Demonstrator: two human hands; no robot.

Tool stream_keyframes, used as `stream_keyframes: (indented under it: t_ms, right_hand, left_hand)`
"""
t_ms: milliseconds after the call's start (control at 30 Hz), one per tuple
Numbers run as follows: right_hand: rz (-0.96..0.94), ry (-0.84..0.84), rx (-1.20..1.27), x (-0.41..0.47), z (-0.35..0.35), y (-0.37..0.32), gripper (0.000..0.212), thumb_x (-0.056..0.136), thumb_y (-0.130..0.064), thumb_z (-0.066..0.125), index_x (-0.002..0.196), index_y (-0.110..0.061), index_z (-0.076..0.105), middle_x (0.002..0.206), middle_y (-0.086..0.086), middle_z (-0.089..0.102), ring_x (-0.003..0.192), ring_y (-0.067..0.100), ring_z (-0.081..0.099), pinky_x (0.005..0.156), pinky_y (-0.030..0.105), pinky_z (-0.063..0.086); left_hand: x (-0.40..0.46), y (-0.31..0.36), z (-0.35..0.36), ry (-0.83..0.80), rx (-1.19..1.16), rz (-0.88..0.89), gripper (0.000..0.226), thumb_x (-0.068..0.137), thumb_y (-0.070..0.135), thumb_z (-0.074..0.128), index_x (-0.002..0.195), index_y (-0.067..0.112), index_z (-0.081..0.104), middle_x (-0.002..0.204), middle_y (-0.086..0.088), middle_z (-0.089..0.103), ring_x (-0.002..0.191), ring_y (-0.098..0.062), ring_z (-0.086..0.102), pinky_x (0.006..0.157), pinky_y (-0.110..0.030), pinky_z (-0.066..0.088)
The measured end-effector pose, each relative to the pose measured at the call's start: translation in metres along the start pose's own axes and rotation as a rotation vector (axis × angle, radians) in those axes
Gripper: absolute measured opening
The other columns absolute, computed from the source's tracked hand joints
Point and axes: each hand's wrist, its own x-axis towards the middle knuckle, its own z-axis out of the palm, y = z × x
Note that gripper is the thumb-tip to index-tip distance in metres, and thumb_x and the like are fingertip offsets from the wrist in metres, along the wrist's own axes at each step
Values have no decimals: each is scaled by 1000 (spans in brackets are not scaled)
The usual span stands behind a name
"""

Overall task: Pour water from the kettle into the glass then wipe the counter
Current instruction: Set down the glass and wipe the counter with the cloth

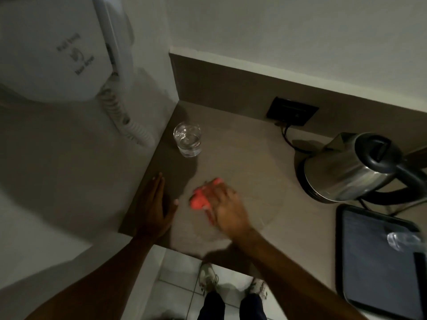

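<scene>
A clear glass (187, 139) with water in it stands near the back left corner of the brown counter (242, 153). The steel kettle (346, 167) with a black handle sits on its base at the right. My right hand (225, 204) presses a crumpled pink cloth (200, 199) onto the counter's middle front; the hand is blurred. Lying flat on the counter's left edge, fingers together and thumb out, my left hand (154, 209) holds nothing. A faint wet arc shows on the counter around the cloth.
A dark tray (379, 257) with a clear wrapped item (402, 239) lies at the front right. A black wall socket (292, 111) with the kettle's cord is at the back. A white wall hair dryer (57, 49) hangs at the left. Tiled floor and my shoes lie below.
</scene>
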Motion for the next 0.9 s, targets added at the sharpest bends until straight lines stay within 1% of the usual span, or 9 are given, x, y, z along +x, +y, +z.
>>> stream_keyframes:
  t_ms: [167, 300, 367, 433, 500, 567, 667, 767, 900]
  right_hand:
    - [471, 73, -53, 8, -39, 90, 53, 101, -44, 35, 149, -22, 34, 157, 6, 30, 145, 32, 22, 114, 49, 25]
    - [654, 236, -4, -38, -24, 66, 50, 100, -38, 37, 146, -17, 40, 158, 7, 29, 148, 31, 16, 111, 55, 29]
    - [646, 250, 60, -60, -1, 18, 53, 100, -41, 30, 143, -15, 45, 156, 10, 32, 147, 31, 17, 113, 53, 27]
    - [498, 212, 109, -72, 22, -35, 54, 99, -41, 27, 139, -13, 50, 151, 13, 37, 147, 29, 15, 110, 50, 30]
    - [316, 145, 112, -70, 43, -79, 50, 96, -35, 44, 142, -17, 47, 151, 13, 38, 148, 30, 14, 106, 50, 35]
    - [199, 103, 113, -50, 47, -89, 54, 95, -36, 49, 146, -21, 39, 156, 10, 34, 147, 33, 20, 107, 51, 34]
    - [97, -1, 73, 4, 31, -53, 54, 95, -37, 50, 146, -21, 40, 156, 9, 33, 146, 32, 24, 108, 52, 34]
    - [205, 33, 92, 52, 0, 12, 53, 95, -31, 51, 146, -15, 42, 156, 13, 32, 145, 34, 24, 108, 49, 35]
    - [602, 94, 27, 60, -41, 108, 57, 100, -45, 32, 152, -24, 23, 163, 10, 10, 148, 34, 8, 115, 55, 23]
  left_hand:
    - [0, 0, 1, -28, -20, -32, 81, 92, 65, 30, 148, 7, 30, 157, -10, 31, 145, -25, 26, 116, -44, 28]
    - [2, -1, 1, -50, -8, -50, 81, 91, 67, 32, 148, 9, 30, 156, -9, 32, 145, -23, 26, 116, -42, 28]
    - [2, 0, 0, -65, 13, -64, 81, 90, 67, 33, 148, 10, 31, 156, -9, 34, 144, -24, 28, 115, -42, 29]
    - [3, 2, 0, -57, 40, -46, 79, 92, 65, 32, 147, 9, 34, 155, -9, 36, 143, -24, 31, 113, -41, 30]
    - [2, 3, -1, -45, 34, -43, 75, 93, 62, 31, 146, 8, 36, 154, -8, 37, 142, -24, 32, 112, -41, 31]
    - [0, 3, -1, -26, 9, -39, 72, 95, 58, 32, 146, 8, 36, 154, -9, 37, 142, -24, 33, 111, -44, 35]
    - [1, 2, -2, 3, -2, -9, 69, 97, 52, 32, 144, 3, 38, 152, -13, 39, 141, -28, 35, 110, -46, 36]
    - [0, 3, -1, 11, -31, -22, 69, 98, 51, 29, 144, 1, 37, 152, -14, 38, 142, -29, 33, 111, -49, 36]
    - [3, 1, -2, -20, -15, -20, 73, 97, 55, 26, 145, 2, 35, 153, -14, 36, 143, -29, 31, 113, -48, 34]
